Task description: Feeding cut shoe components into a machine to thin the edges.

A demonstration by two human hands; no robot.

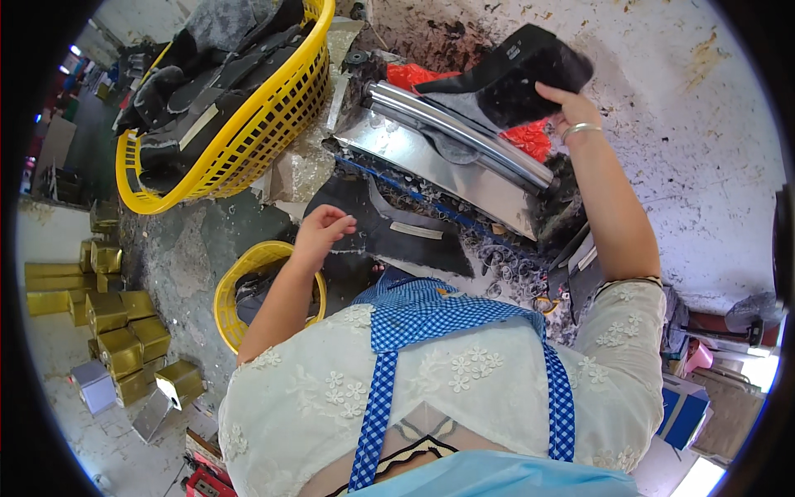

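My right hand (571,112) grips a black boot-shaped piece of material (530,74) by its right end and holds it up behind the machine. The piece has a grey, fuzzy-looking patch on its lower side. Below it lies a machine with shiny metal rollers (464,132) and a sloping metal plate (431,166). Part of another dark piece (451,147) rests against the rollers. My left hand (321,236) is raised with curled fingers, thumb and fingertips together, and nothing shows in them. Under and beside it lie flat black pieces with a pale strip (414,230).
A large yellow basket (248,141) full of dark pieces stands at the far left. A smaller yellow basket (225,290) sits by my left forearm. Red plastic (530,141) lies behind the rollers. Scraps (505,269) litter the machine's front. Gold-coloured boxes (124,331) are stacked at left.
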